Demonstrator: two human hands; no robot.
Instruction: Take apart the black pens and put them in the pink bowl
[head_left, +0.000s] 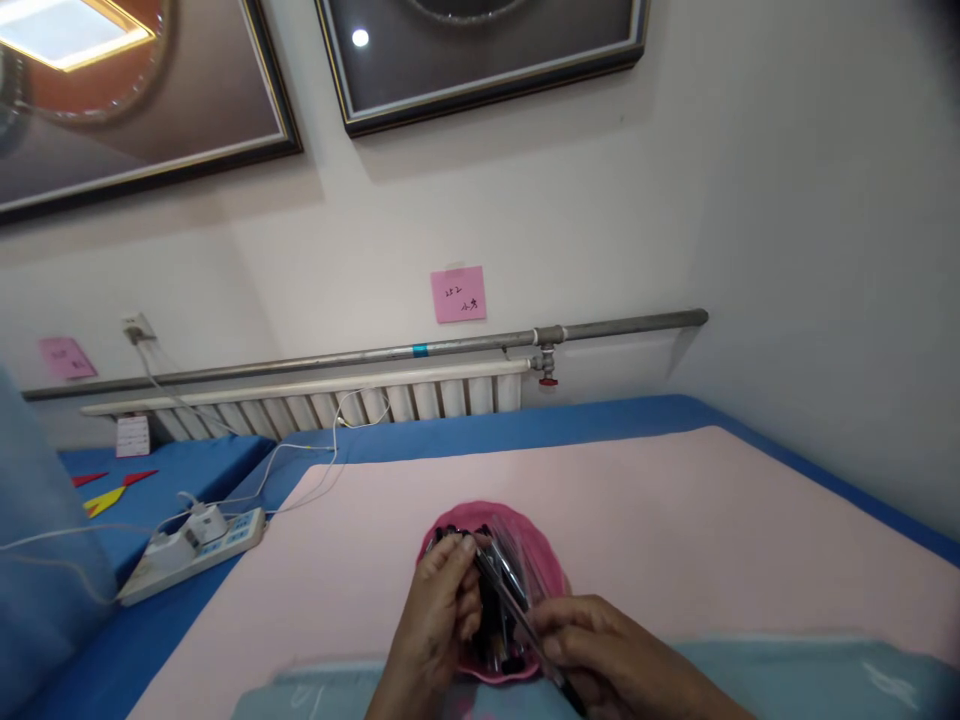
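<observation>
A pink round basket (555,575) sits in front of me on the pink sheet, filled with several black and clear pens (491,630). Above it, one dark, slim pen (514,605) slants down to the right between my hands. My left hand (439,605) pinches near its upper end, thumb against the fingers. Lower down, my right hand (600,645) is closed around the same pen. Thin clear plastic (517,550) shows beside the pen, near the right fingers; whether it is a sleeve or part of the pens, I cannot tell.
The pink sheet (637,520) covers a blue table (570,415). A light blue cloth (787,670) lies along the near edge. At left is a white power strip (195,560) with plugs and cables. A radiator (427,400) and a pipe (465,345) run along the wall.
</observation>
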